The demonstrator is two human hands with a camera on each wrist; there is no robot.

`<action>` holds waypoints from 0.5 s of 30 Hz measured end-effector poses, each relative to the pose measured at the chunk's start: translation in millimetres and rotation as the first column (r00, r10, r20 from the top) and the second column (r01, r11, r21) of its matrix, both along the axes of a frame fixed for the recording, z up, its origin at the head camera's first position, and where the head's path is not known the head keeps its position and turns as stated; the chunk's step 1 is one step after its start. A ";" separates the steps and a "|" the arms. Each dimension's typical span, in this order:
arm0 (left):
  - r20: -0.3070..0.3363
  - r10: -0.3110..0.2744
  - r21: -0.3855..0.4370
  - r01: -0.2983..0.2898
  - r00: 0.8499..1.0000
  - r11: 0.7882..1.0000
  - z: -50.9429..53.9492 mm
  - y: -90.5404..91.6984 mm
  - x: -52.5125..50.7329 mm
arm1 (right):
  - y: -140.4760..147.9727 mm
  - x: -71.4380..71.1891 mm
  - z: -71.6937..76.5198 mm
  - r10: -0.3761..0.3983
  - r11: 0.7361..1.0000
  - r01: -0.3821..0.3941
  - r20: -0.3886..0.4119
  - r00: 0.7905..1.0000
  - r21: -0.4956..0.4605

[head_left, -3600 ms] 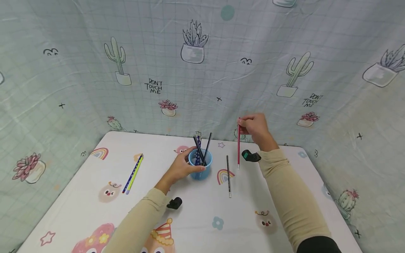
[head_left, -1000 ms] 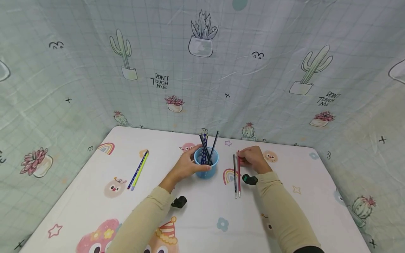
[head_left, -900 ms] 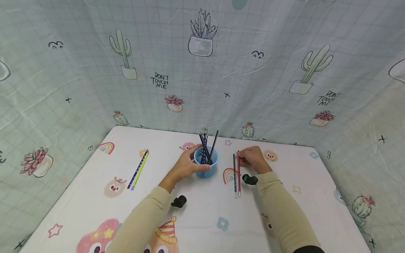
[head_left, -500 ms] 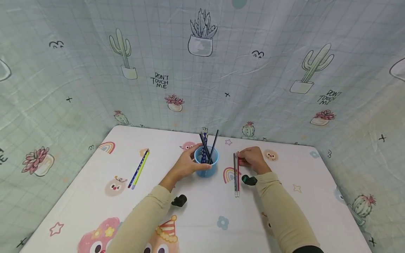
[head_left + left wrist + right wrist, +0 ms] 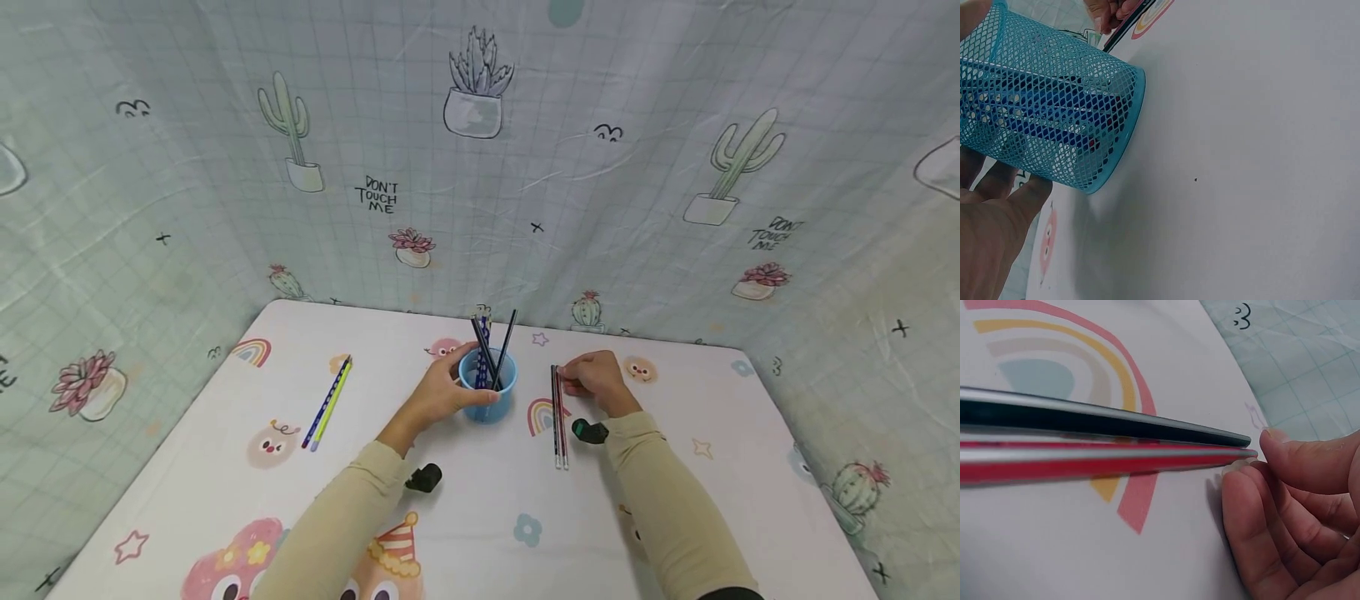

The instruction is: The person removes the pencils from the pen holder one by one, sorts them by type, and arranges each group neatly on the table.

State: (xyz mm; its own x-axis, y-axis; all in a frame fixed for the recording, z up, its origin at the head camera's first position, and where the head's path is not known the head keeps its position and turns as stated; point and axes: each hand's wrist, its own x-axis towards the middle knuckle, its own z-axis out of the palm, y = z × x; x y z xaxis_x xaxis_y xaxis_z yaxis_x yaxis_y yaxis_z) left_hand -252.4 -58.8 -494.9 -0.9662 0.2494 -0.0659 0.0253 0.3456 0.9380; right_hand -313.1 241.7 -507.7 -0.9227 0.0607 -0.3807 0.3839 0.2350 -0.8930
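My left hand [image 5: 438,392] grips a blue mesh pencil cup [image 5: 487,410], thumb at the front and fingers round the far side. Several dark and blue patterned pencils stand in the cup, seen through its mesh wall [image 5: 1054,119] in the left wrist view. To the right, a black pencil [image 5: 556,417] and a red pencil [image 5: 562,429] lie side by side, their white eraser ends towards me. My right hand [image 5: 596,379] has its thumb and fingertips at the far end of the red pencil [image 5: 1116,464]; its other fingers are curled.
A blue patterned pencil [image 5: 324,408] and a yellow-green pencil [image 5: 330,412] lie together on the left of the white printed table [image 5: 465,550]. A printed cloth [image 5: 525,192] rises behind the table and along its sides. Black wrist cameras [image 5: 425,478] sit beneath both forearms.
Held upright in the air at first, the red pencil has come down onto the table and slid left against the black one. The left hand keeps its hold on the cup.
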 end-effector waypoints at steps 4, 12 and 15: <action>-0.002 -0.003 -0.003 0.003 1.000 1.000 -1.5 -0.7 -0.2 | 1.2 3.2 1.3 0.000 1.000 0.000 -0.002 1.000 -0.001; -0.018 -0.007 0.007 0.007 1.000 1.000 1.3 -1.1 1.7 | -2.1 9.9 8.9 0.032 0.999 -0.031 -0.059 0.998 0.011; -0.014 -0.013 0.001 0.013 1.000 1.000 0.9 -0.4 1.4 | -4.6 12.6 11.6 0.040 0.999 -0.039 -0.069 0.997 0.014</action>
